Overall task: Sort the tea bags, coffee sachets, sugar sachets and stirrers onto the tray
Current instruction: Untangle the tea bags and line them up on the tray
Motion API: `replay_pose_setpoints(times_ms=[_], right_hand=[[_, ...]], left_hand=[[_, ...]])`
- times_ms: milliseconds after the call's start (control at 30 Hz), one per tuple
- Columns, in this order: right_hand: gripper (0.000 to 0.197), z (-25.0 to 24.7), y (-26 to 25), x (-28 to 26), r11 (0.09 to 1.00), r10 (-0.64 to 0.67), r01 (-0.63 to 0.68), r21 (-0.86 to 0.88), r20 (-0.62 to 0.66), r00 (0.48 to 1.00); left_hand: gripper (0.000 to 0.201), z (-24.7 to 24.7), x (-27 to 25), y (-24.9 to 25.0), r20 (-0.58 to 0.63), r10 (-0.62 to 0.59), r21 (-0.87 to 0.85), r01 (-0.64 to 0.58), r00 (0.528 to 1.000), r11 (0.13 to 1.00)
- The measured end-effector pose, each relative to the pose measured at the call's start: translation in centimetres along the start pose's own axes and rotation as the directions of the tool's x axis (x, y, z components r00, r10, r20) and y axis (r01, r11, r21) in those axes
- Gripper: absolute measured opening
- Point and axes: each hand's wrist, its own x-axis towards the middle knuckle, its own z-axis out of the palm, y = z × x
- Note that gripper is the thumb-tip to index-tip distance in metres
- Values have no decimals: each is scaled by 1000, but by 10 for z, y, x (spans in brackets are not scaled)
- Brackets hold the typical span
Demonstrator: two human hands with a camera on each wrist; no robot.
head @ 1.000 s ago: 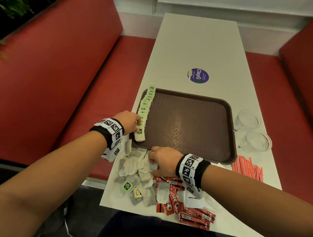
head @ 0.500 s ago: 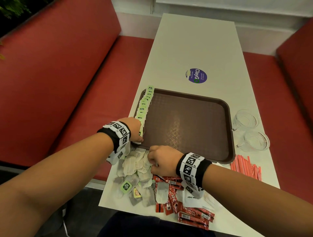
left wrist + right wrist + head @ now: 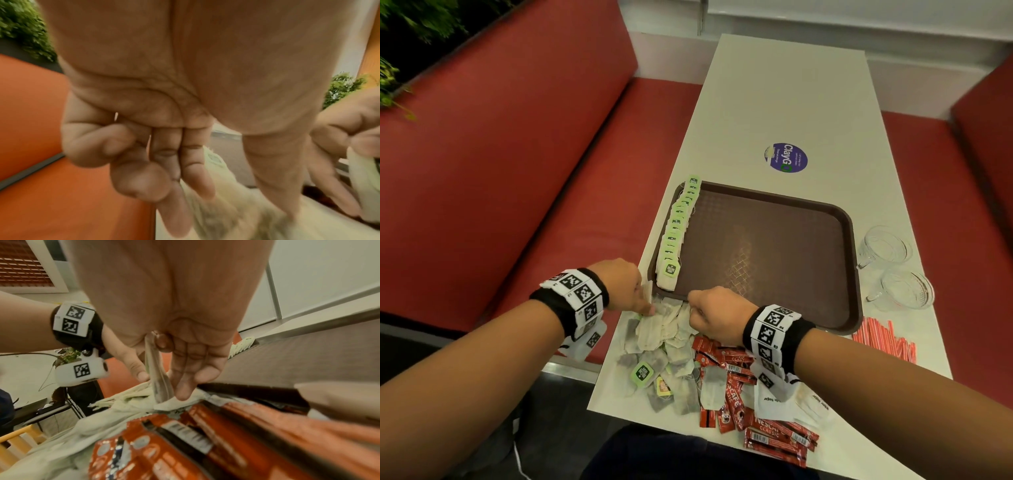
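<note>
Head view: row of tea bags (image 3: 677, 229) lines tray (image 3: 846, 274) left edge. Loose tea bag pile (image 3: 661, 334), coffee sachets (image 3: 736, 387), sugar sachets (image 3: 779, 401), stirrers (image 3: 881, 339) wait on counter (image 3: 787, 96). Right hand (image 3: 714, 313) pinches one tea bag (image 3: 157, 374); left hand (image 3: 625, 286), fingers loosely extended, reaches into pile. Judged barely quarter done.

A brown tray (image 3: 767, 246) lies flat on the white surface (image 3: 791, 102). Along its 9 o'clock edge runs an overlapping row of green-tagged tea bags (image 3: 677, 229). At the tray's 6 o'clock, loose tea bags (image 3: 654, 337) lie heaped, red coffee sachets (image 3: 736, 394) beside them at 3 o'clock, white sugar sachets (image 3: 774, 401) next. Red-and-white stirrers (image 3: 883, 339) lie bunched at the tray's 4 o'clock corner.
</note>
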Motion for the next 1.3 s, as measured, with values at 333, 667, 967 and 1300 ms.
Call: replay_pose_setpoints(times_ms=[333,667,967,1300], right_hand=[[14,3,3,1,999,15,-15,33,10,1000],[28,-4,6,4,988,20,5,156,-158,987],[11,-10,16,1,992,-44,82,99,-332,942],[23,-22,33,-9,978,-7,106,182,-477,879]], left_hand=[[50,6,-2,14,-60,-37,17,38,998,999],[6,-36,-33,27,-254,189,-12,-198,949,980],[3,-57,-38,62,-464,426,-124,-534,776,837],[5,-65,-20,72,-508,433,-121,-559,745,820]])
